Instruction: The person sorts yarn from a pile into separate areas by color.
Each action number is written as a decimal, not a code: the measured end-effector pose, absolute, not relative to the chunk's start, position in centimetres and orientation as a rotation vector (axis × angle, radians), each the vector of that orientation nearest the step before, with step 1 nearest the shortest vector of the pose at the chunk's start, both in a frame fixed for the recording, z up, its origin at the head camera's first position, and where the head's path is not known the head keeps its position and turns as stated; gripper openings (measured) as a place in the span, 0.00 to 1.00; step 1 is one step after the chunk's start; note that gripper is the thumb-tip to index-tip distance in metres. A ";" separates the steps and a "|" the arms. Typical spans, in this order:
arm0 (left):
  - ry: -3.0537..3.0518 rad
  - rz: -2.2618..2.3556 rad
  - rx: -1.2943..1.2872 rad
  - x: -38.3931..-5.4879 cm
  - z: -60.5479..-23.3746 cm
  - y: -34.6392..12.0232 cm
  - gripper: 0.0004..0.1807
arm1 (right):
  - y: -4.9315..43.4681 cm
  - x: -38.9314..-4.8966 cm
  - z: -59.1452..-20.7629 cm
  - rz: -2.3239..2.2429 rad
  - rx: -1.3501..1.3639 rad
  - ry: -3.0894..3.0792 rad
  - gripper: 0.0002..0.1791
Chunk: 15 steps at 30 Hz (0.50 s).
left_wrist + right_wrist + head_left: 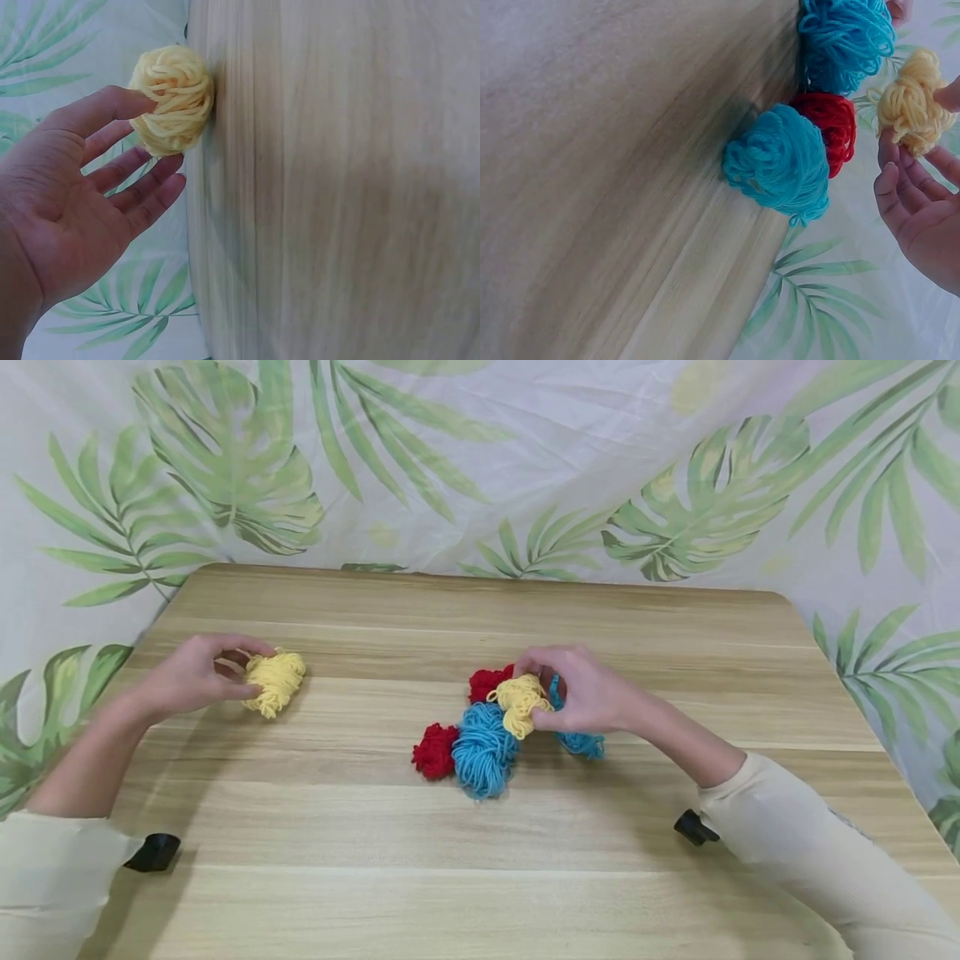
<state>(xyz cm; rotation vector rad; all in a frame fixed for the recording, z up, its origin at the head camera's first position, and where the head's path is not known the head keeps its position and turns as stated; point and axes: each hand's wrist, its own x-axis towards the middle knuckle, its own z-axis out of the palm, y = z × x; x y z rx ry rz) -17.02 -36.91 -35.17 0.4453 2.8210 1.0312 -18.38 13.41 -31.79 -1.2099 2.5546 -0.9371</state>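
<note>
At the left of the table, my left hand (198,674) pinches a ball of yellow yarn (277,682) between thumb and fingers. The left wrist view shows this yellow yarn ball (175,101) at the fingertips, close to the tabletop. My right hand (588,689) holds a second, smaller yellow yarn ball (519,703) above the group of yarn in the middle. In the right wrist view this ball (913,105) is lifted off the table. Below it lie a large blue yarn ball (484,752), a red one (435,752), another red one (489,684) and a partly hidden blue one (581,743).
The wood-grain table (360,893) has rounded far corners. A leaf-patterned cloth (480,460) hangs behind it and shows at both sides. Black camera pieces (153,852) stick out from both cream sleeves (810,843), low over the table.
</note>
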 end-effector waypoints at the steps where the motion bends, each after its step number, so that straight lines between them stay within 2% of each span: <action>1: 2.823 1.026 0.453 -17.0 -35.2 -37.0 0.28 | 13.4 -18.5 -31.8 -0.938 -1.204 2.558 0.21; 7: 2.831 0.974 0.524 -16.9 -35.0 -37.5 0.31 | 13.0 -18.9 -31.8 -0.946 -1.198 2.572 0.21; 15: 2.832 0.907 0.517 -16.8 -34.8 -37.8 0.41 | 12.0 -19.3 -31.7 -0.944 -1.189 2.574 0.21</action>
